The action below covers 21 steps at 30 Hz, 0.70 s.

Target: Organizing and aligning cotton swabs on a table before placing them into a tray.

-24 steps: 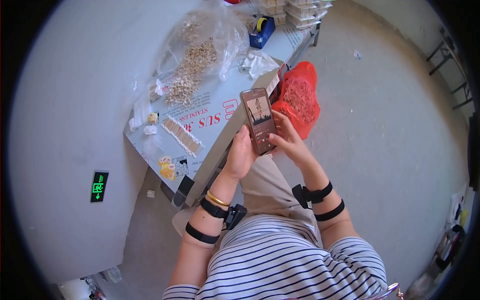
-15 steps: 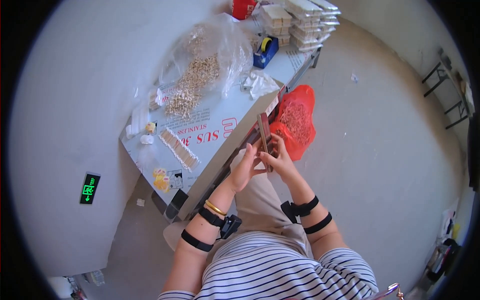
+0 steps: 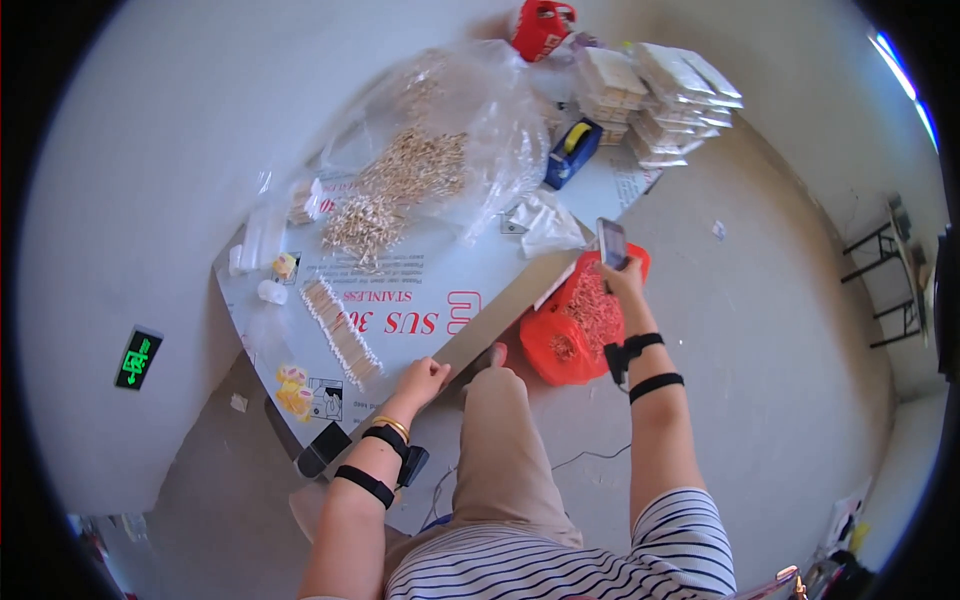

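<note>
My right hand (image 3: 627, 281) grips a mobile phone (image 3: 611, 243) with its screen side up, above a red plastic bag (image 3: 560, 335) at the table's right side. Pinkish small pieces (image 3: 598, 305) fill the bag's open top. At the near edge of the table (image 3: 470, 350), my left hand (image 3: 425, 377) is curled into a fist, and nothing shows in it. Just left of that hand lies a row of cotton swabs (image 3: 341, 331), side by side. Farther back, a loose heap of cotton swabs (image 3: 400, 180) spills from a large clear plastic bag (image 3: 510, 130).
A blue tape dispenser (image 3: 573, 153) and stacked clear packs (image 3: 680, 100) stand at the back right. Crumpled white plastic (image 3: 547, 222) lies near the right edge. Yellow-and-white packets (image 3: 293, 392) sit at the near left corner. My knee (image 3: 497, 390) is beside the table's front.
My hands have parted. The right one has carried the phone right and away over the red bag; the left one has let go of it and moved left to the table edge.
</note>
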### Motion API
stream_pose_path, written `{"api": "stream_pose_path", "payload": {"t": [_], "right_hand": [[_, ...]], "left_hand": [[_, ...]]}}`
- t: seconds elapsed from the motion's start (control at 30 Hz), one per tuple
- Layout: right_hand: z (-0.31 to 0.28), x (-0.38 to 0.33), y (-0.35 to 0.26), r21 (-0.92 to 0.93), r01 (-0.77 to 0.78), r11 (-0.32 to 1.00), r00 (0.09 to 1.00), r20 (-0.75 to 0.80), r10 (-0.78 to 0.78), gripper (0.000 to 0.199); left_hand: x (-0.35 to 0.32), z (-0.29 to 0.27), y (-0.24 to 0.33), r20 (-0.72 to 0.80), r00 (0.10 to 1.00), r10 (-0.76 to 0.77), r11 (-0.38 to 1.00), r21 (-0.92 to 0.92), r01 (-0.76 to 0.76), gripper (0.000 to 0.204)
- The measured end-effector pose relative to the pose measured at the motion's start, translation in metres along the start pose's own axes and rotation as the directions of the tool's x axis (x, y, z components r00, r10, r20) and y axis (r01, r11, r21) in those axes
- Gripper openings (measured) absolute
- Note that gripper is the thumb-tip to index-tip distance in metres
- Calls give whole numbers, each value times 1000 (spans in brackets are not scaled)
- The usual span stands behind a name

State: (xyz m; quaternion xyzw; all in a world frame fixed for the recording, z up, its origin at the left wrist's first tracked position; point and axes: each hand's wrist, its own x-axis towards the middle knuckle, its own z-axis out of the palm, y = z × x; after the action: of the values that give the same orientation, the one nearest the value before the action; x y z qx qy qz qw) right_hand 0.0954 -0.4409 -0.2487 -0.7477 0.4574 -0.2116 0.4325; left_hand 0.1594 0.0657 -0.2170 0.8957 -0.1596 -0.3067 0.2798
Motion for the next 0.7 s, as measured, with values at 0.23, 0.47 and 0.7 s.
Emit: {"api": "stream_pose_path", "payload": {"t": [0.23,0.47,0.7], "right_hand": [[51,140,-43,-216,-5,976,1000,-12,2,94],[104,217,-35,-606,-101,789,994,-102,48,110],[130,203,-36,-738,-123,664,992,-108,64,124]], "left_hand": [[0,15,19,-162,981,106,956,288,-56,52],[-3,11,46,-129,967,-217,923,296,247,52],[-8,8,41,-108,951,-289,903,299,308,63]]}}
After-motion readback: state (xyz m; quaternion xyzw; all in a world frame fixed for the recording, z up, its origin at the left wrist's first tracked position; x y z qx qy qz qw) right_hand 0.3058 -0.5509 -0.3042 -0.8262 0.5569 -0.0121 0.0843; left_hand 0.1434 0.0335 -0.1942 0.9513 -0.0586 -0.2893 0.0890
